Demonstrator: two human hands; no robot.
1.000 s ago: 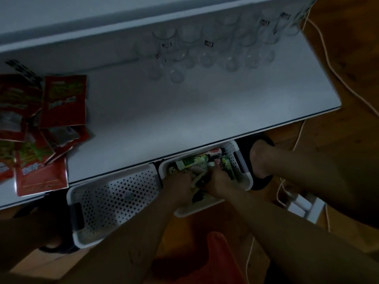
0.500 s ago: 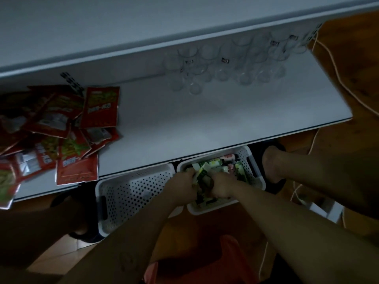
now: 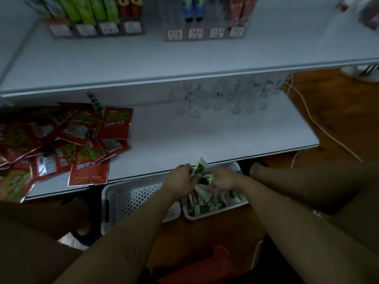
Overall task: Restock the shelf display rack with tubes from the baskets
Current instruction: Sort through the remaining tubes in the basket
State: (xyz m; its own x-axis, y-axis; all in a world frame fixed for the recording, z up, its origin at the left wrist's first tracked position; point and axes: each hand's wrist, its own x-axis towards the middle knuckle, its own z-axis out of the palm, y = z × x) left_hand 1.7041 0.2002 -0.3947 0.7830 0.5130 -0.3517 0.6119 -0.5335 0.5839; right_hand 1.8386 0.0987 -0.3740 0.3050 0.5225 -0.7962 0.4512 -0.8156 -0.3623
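Note:
Two white perforated baskets stand on the floor under the lower shelf. The right basket (image 3: 215,214) holds several green-and-white tubes (image 3: 206,208). The left basket (image 3: 131,193) shows no contents. My left hand (image 3: 180,179) grips a green-and-white tube (image 3: 200,167) lifted above the right basket, its flat end pointing up at the shelf edge. My right hand (image 3: 224,180) is curled round more green tubes just beside it. At the top, the display rack (image 3: 205,33) holds upright tubes behind price labels, with green ones (image 3: 88,9) at the left.
Red snack packets (image 3: 90,160) lie heaped on the left of the lower shelf (image 3: 205,138). Several clear glasses (image 3: 217,99) stand at its back. A cable (image 3: 320,128) runs over the wooden floor at right. My legs flank the baskets.
The view has tilted up, bringing the display rack into sight. Both hands have risen out of the right basket with tubes in them.

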